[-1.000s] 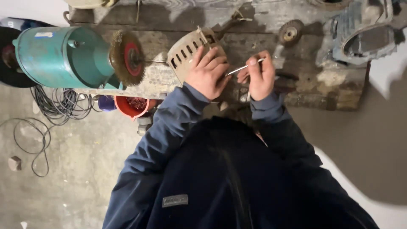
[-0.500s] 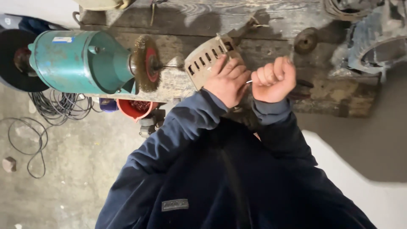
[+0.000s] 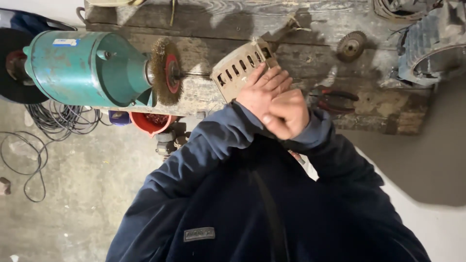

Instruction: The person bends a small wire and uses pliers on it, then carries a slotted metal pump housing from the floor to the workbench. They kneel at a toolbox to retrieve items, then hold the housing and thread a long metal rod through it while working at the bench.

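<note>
Workshop interior. Rough, stained wooden surface (image 3: 310, 19) carrying a teal bench motor (image 3: 87, 68) fitted with a wire brush wheel (image 3: 162, 73), red-handled pliers (image 3: 337, 99), a small toothed disc (image 3: 351, 45) and a ribbed grey motor housing (image 3: 432, 43). Bare concrete floor (image 3: 92, 194) below, with coiled black cable (image 3: 58, 121).

Dim, uneven indoor light, hard shadows on wall and floor, slight motion blur throughout.
</note>
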